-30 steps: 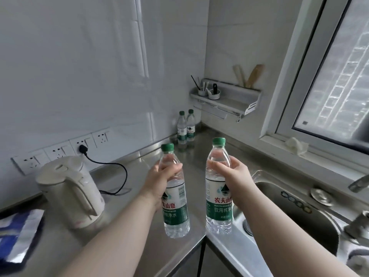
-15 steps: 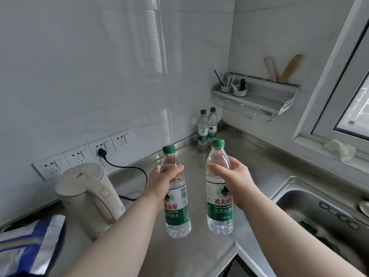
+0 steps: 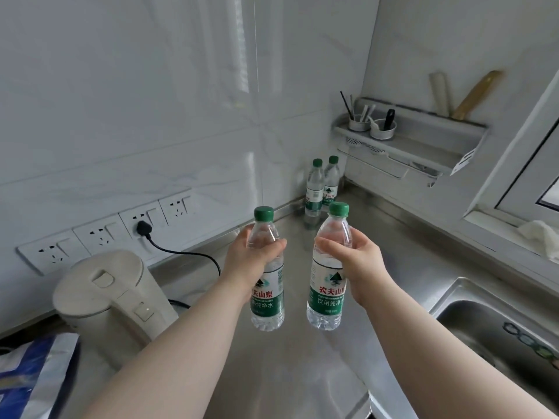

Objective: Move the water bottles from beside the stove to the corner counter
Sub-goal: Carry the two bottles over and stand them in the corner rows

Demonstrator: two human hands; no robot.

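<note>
Gripped high by the left hand [image 3: 254, 261] and right hand [image 3: 355, 264], two water bottles [image 3: 267, 285] are carried upright toward the far corner counter [image 3: 357, 237], for setting down beside two standing bottles [image 3: 320, 186].

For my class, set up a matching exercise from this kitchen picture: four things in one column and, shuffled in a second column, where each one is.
Things
1. kettle
2. two standing bottles
3. white cloth
4. utensil cups

Places
A. on the wall shelf
B. in the far corner of the counter
C. on the window ledge
D. on the counter below the wall sockets

Pairs: 1-D, 2-B, 3-C, 4-A
</note>
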